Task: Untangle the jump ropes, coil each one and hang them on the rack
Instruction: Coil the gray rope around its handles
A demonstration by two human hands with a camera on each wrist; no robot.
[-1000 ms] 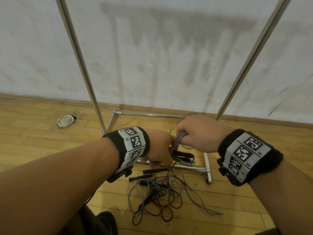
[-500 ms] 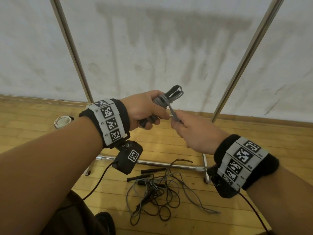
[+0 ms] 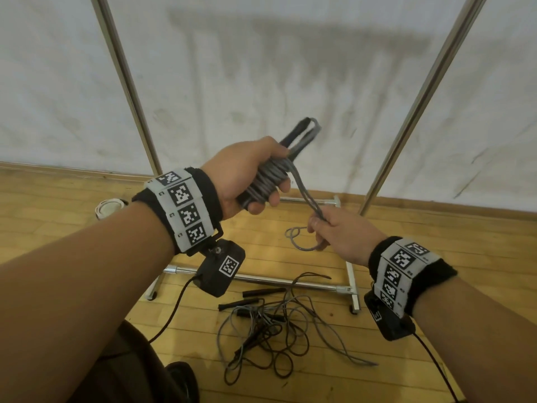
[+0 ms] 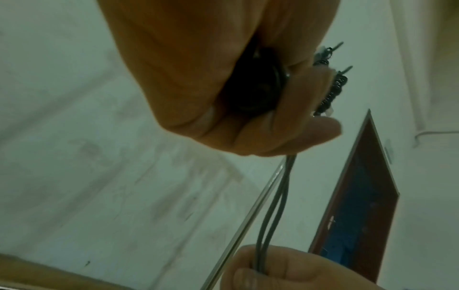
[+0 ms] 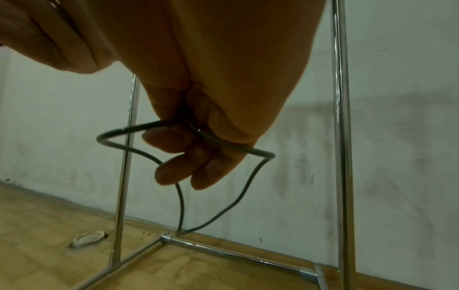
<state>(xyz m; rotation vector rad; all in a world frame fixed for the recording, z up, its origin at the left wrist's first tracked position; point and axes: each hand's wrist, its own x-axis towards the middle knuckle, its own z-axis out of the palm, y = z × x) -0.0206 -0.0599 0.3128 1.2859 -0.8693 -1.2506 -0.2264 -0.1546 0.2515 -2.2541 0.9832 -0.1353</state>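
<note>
At lower centre, a tangled pile of thin grey and black jump ropes [image 3: 270, 330] lies unsorted on the wooden floor. Above, the left hand [image 3: 247, 175] clutches a nearly coiled grey rope [image 3: 268, 180]; the right hand [image 3: 340, 237] pinches its tail. The chrome tube rack [image 3: 421, 94] beyond shows nothing hung.

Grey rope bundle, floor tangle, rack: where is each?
Grey rope bundle [image 3: 268, 181], head view, wound coils.
Floor tangle [image 3: 270, 335], head view, middle of loose cords.
Rack [image 3: 305, 283], head view, base bar.
</note>
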